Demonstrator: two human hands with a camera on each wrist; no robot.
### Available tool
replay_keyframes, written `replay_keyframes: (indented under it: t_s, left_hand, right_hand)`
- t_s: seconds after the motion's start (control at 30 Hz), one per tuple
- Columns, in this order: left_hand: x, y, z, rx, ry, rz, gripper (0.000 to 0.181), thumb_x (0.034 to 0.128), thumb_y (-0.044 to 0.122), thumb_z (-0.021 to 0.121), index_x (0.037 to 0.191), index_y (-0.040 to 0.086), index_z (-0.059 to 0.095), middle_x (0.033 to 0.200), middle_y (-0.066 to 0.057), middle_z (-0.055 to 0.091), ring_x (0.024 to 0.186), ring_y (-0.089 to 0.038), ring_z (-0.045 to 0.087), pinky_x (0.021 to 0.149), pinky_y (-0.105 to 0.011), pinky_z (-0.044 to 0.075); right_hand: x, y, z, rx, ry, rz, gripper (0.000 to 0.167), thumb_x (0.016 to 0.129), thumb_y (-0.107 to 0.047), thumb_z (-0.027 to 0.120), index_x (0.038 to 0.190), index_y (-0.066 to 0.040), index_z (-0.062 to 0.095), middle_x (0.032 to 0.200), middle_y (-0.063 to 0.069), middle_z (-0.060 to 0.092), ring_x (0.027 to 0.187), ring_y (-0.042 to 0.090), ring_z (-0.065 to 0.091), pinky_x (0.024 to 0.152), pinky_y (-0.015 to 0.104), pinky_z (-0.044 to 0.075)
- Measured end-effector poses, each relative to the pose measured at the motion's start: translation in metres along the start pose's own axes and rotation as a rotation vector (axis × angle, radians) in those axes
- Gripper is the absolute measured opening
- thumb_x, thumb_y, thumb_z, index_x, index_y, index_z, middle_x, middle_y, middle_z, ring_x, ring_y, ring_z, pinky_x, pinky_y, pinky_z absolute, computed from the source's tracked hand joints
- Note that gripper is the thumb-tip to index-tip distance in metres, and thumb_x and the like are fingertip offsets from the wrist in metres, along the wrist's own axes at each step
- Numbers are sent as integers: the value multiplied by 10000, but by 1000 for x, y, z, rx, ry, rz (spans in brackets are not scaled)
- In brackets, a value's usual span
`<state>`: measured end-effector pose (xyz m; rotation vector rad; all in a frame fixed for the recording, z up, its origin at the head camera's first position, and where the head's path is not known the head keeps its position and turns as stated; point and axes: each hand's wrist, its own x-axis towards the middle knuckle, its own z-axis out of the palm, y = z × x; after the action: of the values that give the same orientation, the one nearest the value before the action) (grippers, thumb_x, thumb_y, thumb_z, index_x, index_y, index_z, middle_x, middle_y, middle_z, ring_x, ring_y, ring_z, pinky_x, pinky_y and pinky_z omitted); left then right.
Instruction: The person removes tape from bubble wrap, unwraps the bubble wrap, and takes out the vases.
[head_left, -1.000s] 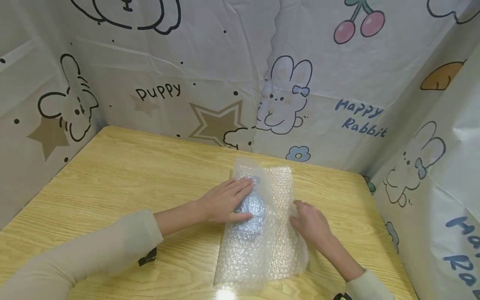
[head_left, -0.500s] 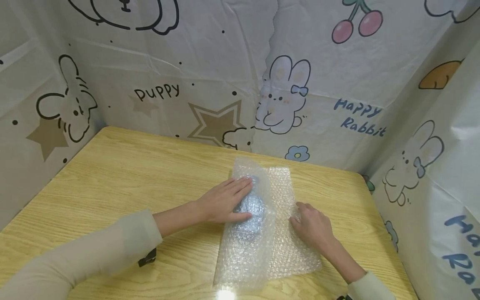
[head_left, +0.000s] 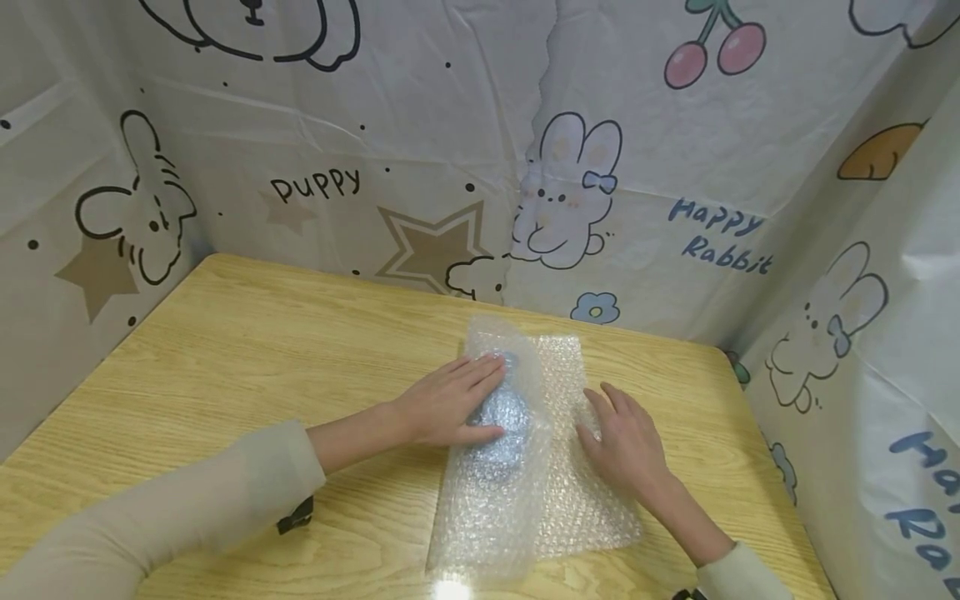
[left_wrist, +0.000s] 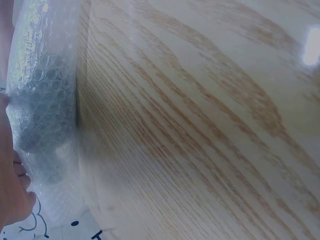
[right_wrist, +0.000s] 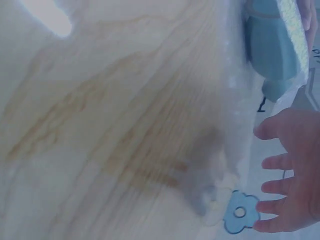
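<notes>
A sheet of bubble wrap [head_left: 487, 533] lies on the table, its left part folded over a light blue object [head_left: 506, 421]. In the right wrist view this blue object [right_wrist: 272, 47] has a rounded body and a narrow end, like a small vase or bottle; its exact kind is blurred. My left hand [head_left: 444, 406] rests flat on the wrap over the object, fingers extended. Over the right edge of the flat single layer, my right hand [head_left: 626, 442] has its fingers spread, pinching nothing. In its wrist view the right hand [right_wrist: 297, 175] shows all fingers apart.
The light wood-grain table [head_left: 285, 333] runs back to a patterned cloth [head_left: 420, 108] hung behind it. More of this cloth [head_left: 862, 333] hangs along the right side. A bright light reflection [head_left: 452, 587] shows near the front edge.
My right hand has let go of the wrap's right edge and its fingers have spread. The wrap's lower right corner has flattened outward to the right. My left hand stays put.
</notes>
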<state>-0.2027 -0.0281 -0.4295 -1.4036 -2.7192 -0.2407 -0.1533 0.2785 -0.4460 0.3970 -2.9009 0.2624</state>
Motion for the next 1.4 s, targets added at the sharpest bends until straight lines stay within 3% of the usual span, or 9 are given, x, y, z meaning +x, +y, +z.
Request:
replay_keyframes:
  t_s: [0.2, 0.4, 0.63, 0.77, 0.87, 1.03, 1.23, 1.4]
  left_hand:
    - [0, -1, 2, 4, 14, 2, 891, 985, 644, 390, 1563, -15, 233, 1622, -179, 201, 1494, -313, 170, 1209, -440, 144]
    - [0, -2, 5, 2, 26, 4, 897, 980, 648, 396, 1560, -19, 241, 1618, -182, 212, 1489, -319, 187, 1207, -447, 161]
    - [-1, -1, 4, -18, 20, -5, 894, 978, 639, 413, 1558, -22, 250, 1617, -178, 218, 1489, -317, 185, 1206, -446, 166]
    - [-1, 0, 3, -33, 22, -4, 886, 980, 629, 421, 1558, -21, 250, 1619, -178, 210, 1490, -322, 179, 1203, -452, 172]
    - [-1, 0, 4, -38, 23, 3, 883, 983, 629, 416, 1559, -19, 245, 1620, -179, 201, 1489, -327, 176, 1201, -457, 177]
    - [-3, 0, 3, -26, 36, 6, 883, 983, 625, 423, 1558, -21, 244, 1619, -184, 199, 1488, -329, 183, 1198, -457, 189]
    - [-6, -2, -2, 25, 94, 47, 869, 973, 586, 465, 1538, -49, 282, 1609, -197, 231, 1480, -333, 214, 1198, -447, 200]
    - [-8, -2, -3, 4, 88, 61, 887, 975, 615, 439, 1544, -44, 267, 1611, -203, 226, 1483, -330, 208, 1203, -443, 183]
  right_hand:
    - [7, -9, -7, 5, 39, -53, 519, 922, -254, 695, 1375, -36, 571, 1469, 249, 450, 1314, 491, 412, 1048, 637, 344]
    - [10, -21, -12, 178, 84, -141, 498, 966, -201, 656, 1411, -15, 535, 1463, 214, 476, 1339, 401, 438, 1067, 556, 401]
    - [10, -40, -15, 276, -62, -292, 581, 1029, -334, 553, 1515, -49, 413, 1548, 144, 401, 1400, 327, 393, 1109, 513, 364]
    - [9, -48, -10, 285, -154, -315, 625, 1050, -402, 489, 1545, -47, 351, 1566, 142, 365, 1404, 313, 386, 1123, 488, 346]
    - [9, -50, -5, 279, -174, -327, 635, 1053, -405, 479, 1547, -32, 336, 1558, 164, 367, 1394, 315, 398, 1118, 491, 353]
    - [11, -54, -1, 266, -161, -341, 651, 1042, -407, 505, 1546, -31, 336, 1547, 173, 377, 1374, 322, 424, 1107, 486, 368]
    - [17, -61, -1, 255, -131, -380, 663, 1025, -405, 541, 1535, -25, 355, 1530, 178, 400, 1359, 323, 446, 1094, 476, 387]
    - [23, -69, 0, 243, -105, -421, 692, 1017, -422, 550, 1540, -21, 339, 1525, 183, 402, 1343, 323, 466, 1080, 461, 406]
